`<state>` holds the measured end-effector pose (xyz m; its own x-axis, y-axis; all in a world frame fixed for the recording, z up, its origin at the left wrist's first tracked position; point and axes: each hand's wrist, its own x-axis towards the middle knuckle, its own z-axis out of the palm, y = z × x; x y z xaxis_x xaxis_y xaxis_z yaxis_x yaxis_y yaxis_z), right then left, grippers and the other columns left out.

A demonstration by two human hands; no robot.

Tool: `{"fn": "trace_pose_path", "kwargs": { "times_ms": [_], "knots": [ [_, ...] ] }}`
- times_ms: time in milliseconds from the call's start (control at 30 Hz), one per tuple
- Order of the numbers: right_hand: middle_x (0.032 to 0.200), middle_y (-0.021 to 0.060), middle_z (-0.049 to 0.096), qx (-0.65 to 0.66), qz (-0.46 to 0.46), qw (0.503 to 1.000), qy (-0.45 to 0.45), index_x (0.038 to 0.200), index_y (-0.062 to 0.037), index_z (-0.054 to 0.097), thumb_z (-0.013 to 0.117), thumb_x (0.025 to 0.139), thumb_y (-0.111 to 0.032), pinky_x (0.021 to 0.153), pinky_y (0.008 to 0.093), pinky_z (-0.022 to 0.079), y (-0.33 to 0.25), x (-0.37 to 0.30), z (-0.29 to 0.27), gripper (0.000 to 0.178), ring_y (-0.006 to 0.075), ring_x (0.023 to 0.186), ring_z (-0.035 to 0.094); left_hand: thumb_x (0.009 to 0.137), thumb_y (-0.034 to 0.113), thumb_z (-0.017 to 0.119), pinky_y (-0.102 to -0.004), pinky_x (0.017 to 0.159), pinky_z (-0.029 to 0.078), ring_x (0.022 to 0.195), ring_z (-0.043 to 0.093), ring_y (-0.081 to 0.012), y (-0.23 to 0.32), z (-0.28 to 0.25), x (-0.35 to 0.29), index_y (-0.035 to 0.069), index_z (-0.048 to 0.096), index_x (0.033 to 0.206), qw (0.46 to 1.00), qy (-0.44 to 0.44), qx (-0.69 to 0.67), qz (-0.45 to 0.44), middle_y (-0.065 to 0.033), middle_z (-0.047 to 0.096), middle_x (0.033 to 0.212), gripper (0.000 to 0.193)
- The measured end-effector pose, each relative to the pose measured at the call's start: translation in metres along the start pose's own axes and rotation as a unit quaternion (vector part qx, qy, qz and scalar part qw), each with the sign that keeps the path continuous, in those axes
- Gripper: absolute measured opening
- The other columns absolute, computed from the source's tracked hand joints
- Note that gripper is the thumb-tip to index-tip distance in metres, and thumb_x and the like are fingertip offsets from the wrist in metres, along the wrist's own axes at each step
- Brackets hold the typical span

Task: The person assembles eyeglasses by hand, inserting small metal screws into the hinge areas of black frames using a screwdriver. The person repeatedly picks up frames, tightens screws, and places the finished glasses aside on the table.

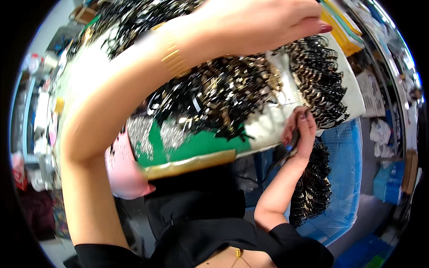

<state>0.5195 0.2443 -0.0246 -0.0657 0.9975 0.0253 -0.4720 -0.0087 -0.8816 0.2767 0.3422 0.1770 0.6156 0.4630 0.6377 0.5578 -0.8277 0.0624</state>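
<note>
My left arm reaches across the upper part of the head view, and my left hand is above the far right of the table, partly cut off by the top edge. Its visible fingers are curled in, with one dark red nail showing; what they hold, if anything, is hidden. Below it lies a heap of shiny black, gold and silver strips. My right hand is at the table's right front edge, fingers bent together around something dark and small. Beside it, wavy black and gold fringe lies in rows on the table.
A green mat with silvery bits and a gold-coloured front strip lies before me. A pink rounded object is at the left. A blue basket stands right, with more black fringe hanging in it. Yellow packs lie far right.
</note>
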Motion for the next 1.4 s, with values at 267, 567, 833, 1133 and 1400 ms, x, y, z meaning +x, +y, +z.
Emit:
{"fn": "trace_pose_path", "kwargs": {
  "times_ms": [267,567,833,1133,1400],
  "knots": [
    [0.081,0.0029,0.06,-0.184,0.05,0.976,-0.104,0.11,-0.0034,0.06,0.062,0.103,-0.018,0.047,0.024,0.045,-0.018,-0.023,0.049,0.017,0.009,0.058,0.053,0.113,0.019,0.039,-0.0268,0.074,0.053,0.076,0.065,-0.0119,0.093,-0.157,-0.378,-0.006,0.065,0.115,0.862,0.166,0.024,-0.479,-0.0088,0.069,0.086,0.035],
    [0.094,0.0221,0.069,-0.751,-0.157,0.635,-0.088,0.097,0.0014,0.059,0.08,0.087,-0.033,0.075,0.045,0.052,0.022,-0.04,0.155,0.041,0.0386,0.085,0.067,0.112,0.025,0.046,-0.024,0.069,0.049,0.072,0.059,-0.0081,0.151,-0.127,-0.476,-0.002,0.066,0.116,0.707,0.331,-0.045,-0.623,-0.0024,0.065,0.078,0.034],
    [0.089,0.0274,0.068,-0.788,-0.095,0.6,-0.101,0.091,0.0059,0.057,0.07,0.095,-0.028,0.074,0.0492,0.05,0.032,-0.038,0.173,0.036,0.0449,0.085,0.066,0.104,0.022,0.061,-0.0303,0.064,0.049,0.066,0.063,-0.0188,0.105,-0.133,-0.448,0.002,0.071,0.101,0.742,0.234,0.125,-0.616,-0.0093,0.07,0.084,0.023],
    [0.088,0.0286,0.067,-0.731,-0.041,0.679,-0.059,0.091,0.0053,0.058,0.063,0.097,-0.02,0.073,0.05,0.049,0.01,-0.05,0.162,0.026,0.0468,0.084,0.065,0.096,0.021,0.067,-0.0471,0.074,0.051,0.085,0.063,-0.0375,0.096,-0.133,-0.46,0.005,0.057,0.094,0.763,-0.003,0.21,-0.611,-0.0163,0.063,0.093,0.019],
    [0.083,0.0078,0.069,-0.492,-0.02,0.853,-0.173,0.113,0.002,0.067,0.068,0.094,-0.012,0.067,0.0285,0.049,-0.016,-0.112,0.187,0.024,0.0111,0.07,0.059,0.101,0.008,0.058,-0.0384,0.073,0.052,0.084,0.066,-0.031,0.151,-0.148,-0.423,0.001,0.063,0.113,0.811,0.058,0.024,-0.581,-0.0169,0.066,0.093,0.014]
  ]
}}
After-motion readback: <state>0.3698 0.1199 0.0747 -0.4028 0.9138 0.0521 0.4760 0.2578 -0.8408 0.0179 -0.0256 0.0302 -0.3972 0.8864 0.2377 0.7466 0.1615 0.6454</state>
